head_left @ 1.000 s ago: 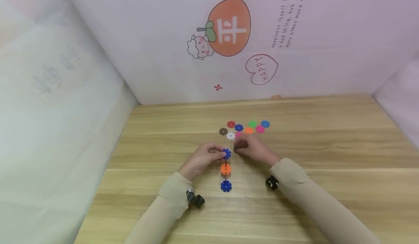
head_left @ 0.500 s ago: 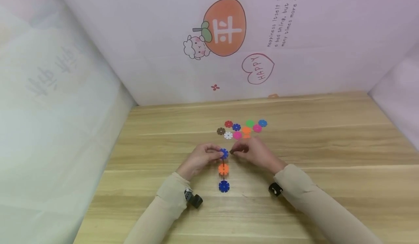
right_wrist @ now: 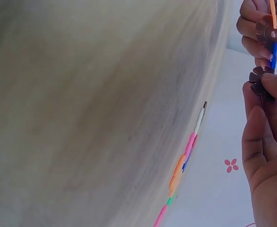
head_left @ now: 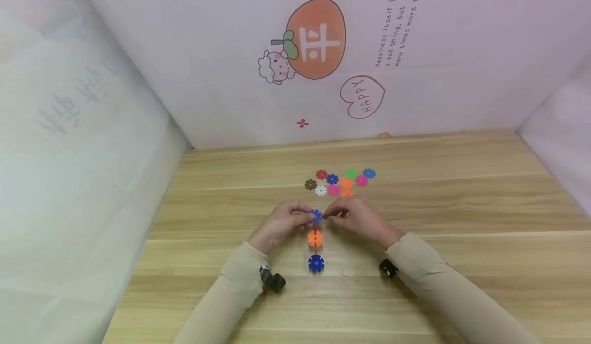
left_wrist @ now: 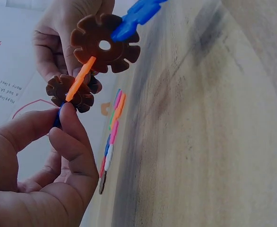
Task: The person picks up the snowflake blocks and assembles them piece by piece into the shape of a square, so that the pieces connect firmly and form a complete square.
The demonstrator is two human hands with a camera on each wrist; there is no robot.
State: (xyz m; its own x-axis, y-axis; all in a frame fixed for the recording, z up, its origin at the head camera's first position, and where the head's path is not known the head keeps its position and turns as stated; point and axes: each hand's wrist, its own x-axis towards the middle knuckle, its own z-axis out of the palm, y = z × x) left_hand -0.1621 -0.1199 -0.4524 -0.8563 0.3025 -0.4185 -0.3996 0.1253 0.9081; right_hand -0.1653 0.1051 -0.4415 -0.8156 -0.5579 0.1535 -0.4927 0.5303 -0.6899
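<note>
My left hand (head_left: 279, 225) pinches the far end of a chain (head_left: 315, 239) of slotted discs, thumb and finger on the end blue disc (head_left: 316, 216). From there the chain runs toward the near side: a small brown link (left_wrist: 58, 90), the orange disc (left_wrist: 80, 78), a second brown link (left_wrist: 122, 54), then the near blue disc (head_left: 316, 263). Both links stand edge-on to my head camera.

My right hand (head_left: 362, 221), on the right, pinches a loose dark disc (right_wrist: 257, 78) between thumb and fingers. That disc is just beside the right edge of the end blue disc; I cannot tell whether they touch or are slotted together.

Beyond my hands, on the far part of the wooden table (head_left: 443, 180), more discs lie flat in a loose group: brown (head_left: 311, 184), white (head_left: 320, 190) and red (head_left: 321, 174) toward the left, a blue one (head_left: 332, 179), two pink, two orange and a green (head_left: 351, 173), with a light blue (head_left: 369, 173) farthest right. A printed white backdrop (head_left: 221, 77) stands behind the table.
</note>
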